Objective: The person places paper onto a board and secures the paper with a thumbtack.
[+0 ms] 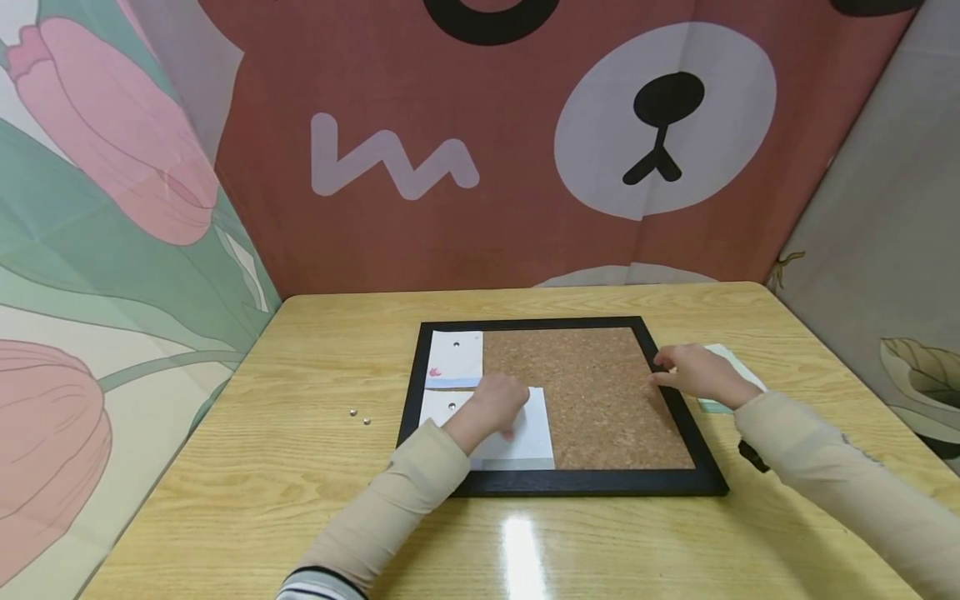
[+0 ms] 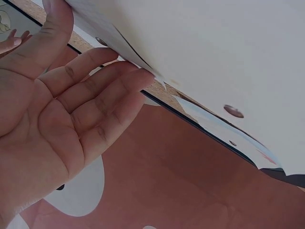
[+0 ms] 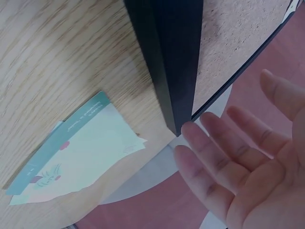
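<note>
A cork board in a black frame lies on the table. My left hand rests on the lower white sheet, its fingertips at the paper near a silver thumbtack. Another thumbtack sits in the same sheet, at its upper left in the head view. Above that sheet, a smaller paper with a pink print is held by one thumbtack. Over the frame's right side, my right hand has loosely spread fingers and holds nothing.
Two loose thumbtacks lie on the table left of the board. Pale green printed paper sheets lie beside the frame's right side, partly under my right hand in the head view. A printed cloth hangs behind the table.
</note>
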`<state>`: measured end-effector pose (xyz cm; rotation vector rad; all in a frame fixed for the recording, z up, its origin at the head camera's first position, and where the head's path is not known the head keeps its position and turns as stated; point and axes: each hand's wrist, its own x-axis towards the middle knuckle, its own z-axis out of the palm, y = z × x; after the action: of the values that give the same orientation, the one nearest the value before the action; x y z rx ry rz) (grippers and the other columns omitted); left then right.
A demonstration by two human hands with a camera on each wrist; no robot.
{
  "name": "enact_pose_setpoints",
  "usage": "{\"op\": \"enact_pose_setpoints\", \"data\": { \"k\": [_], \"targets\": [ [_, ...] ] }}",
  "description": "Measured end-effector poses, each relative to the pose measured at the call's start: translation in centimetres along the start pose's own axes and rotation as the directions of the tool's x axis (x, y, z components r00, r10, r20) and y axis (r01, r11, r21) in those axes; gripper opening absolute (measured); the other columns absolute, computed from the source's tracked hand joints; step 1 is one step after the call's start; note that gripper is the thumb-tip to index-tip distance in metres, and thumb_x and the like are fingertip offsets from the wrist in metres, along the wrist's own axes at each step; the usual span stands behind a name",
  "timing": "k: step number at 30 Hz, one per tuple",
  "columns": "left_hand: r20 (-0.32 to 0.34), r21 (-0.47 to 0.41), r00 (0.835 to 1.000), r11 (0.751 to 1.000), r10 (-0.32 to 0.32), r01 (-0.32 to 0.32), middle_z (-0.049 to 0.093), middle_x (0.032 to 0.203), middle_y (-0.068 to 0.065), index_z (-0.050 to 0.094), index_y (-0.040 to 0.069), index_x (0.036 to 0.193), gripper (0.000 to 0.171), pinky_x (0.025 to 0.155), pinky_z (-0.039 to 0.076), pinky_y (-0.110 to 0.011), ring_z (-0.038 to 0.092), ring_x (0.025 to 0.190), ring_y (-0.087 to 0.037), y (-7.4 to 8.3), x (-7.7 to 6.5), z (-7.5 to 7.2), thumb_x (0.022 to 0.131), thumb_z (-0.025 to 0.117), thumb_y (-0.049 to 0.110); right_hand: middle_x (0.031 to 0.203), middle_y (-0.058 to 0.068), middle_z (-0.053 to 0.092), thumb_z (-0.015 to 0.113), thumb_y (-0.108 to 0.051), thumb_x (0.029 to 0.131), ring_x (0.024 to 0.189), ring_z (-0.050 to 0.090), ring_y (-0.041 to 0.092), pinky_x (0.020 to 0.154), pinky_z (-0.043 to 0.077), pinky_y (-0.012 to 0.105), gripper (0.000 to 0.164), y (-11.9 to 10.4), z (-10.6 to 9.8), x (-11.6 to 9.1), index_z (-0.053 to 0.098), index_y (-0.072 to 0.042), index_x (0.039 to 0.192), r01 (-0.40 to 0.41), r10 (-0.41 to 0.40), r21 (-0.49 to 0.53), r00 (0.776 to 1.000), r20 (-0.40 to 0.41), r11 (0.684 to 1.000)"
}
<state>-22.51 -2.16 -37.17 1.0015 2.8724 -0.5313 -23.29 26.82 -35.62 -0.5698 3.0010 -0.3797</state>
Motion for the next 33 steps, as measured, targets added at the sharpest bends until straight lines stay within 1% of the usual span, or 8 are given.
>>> {"op": "enact_pose_setpoints", "data": {
  "k": [3,10,16,23,33],
  "targets": [
    [-0.003,-0.003,1.000,1.000,0.000,0.000,0.065,0.083,0.002,0.067,0.015,0.093,0.045,0.059,0.047,-0.026,0.055,0.066,-0.012,0.0,0.0,0.0,0.055,0.084,0.033,0.091,0.023,0.060,0.062,-0.021,0.083,0.076,0.059,0.031,0.063,0.047,0.043,0.035,0.2,-0.1,-0.2,0.058,0.010,0.100,-0.025,0.025,-0.005,1.000,-0.013,1.000],
    [-0.008,-0.002,1.000,1.000,0.004,-0.004,0.065,0.083,0.002,0.068,0.015,0.092,0.044,0.059,0.047,-0.026,0.054,0.066,-0.012,0.0,-0.1,0.0,0.055,0.084,0.033,0.092,0.026,0.059,0.061,-0.023,0.083,0.076,0.059,0.033,0.061,0.047,0.044,0.040,1.5,-0.2,-0.6,0.057,0.013,0.101,-0.103,0.104,-0.007,0.994,0.018,0.995],
    [-0.007,0.001,1.000,1.000,0.006,-0.006,0.065,0.084,0.002,0.067,0.015,0.092,0.045,0.059,0.047,-0.027,0.057,0.069,-0.013,0.0,-0.1,0.0,0.055,0.084,0.033,0.098,0.030,0.056,0.061,-0.024,0.083,0.080,0.057,0.038,0.061,0.046,0.045,0.043,3.1,-0.7,-0.9,0.055,0.014,0.101,-0.181,0.182,-0.019,0.983,0.023,0.983],
    [-0.005,-0.008,1.000,1.000,0.001,-0.001,0.065,0.083,0.003,0.067,0.016,0.092,0.044,0.059,0.046,-0.026,0.055,0.067,-0.012,-0.1,0.0,-0.1,0.055,0.084,0.032,0.102,0.032,0.054,0.062,-0.027,0.082,0.083,0.055,0.041,0.059,0.046,0.044,0.047,3.8,-1.1,-1.5,0.054,0.015,0.102,-0.243,0.243,-0.010,0.969,0.039,0.970],
    [0.012,-0.025,1.000,1.000,-0.002,0.002,0.065,0.083,0.002,0.068,0.015,0.093,0.043,0.060,0.047,-0.026,0.054,0.067,-0.012,-0.1,0.1,0.0,0.056,0.084,0.031,0.102,0.032,0.054,0.062,-0.030,0.082,0.077,0.057,0.034,0.056,0.045,0.042,0.051,4.7,-0.8,-1.8,0.053,0.015,0.104,-0.286,0.285,-0.004,0.956,0.075,0.958]
  ]
}}
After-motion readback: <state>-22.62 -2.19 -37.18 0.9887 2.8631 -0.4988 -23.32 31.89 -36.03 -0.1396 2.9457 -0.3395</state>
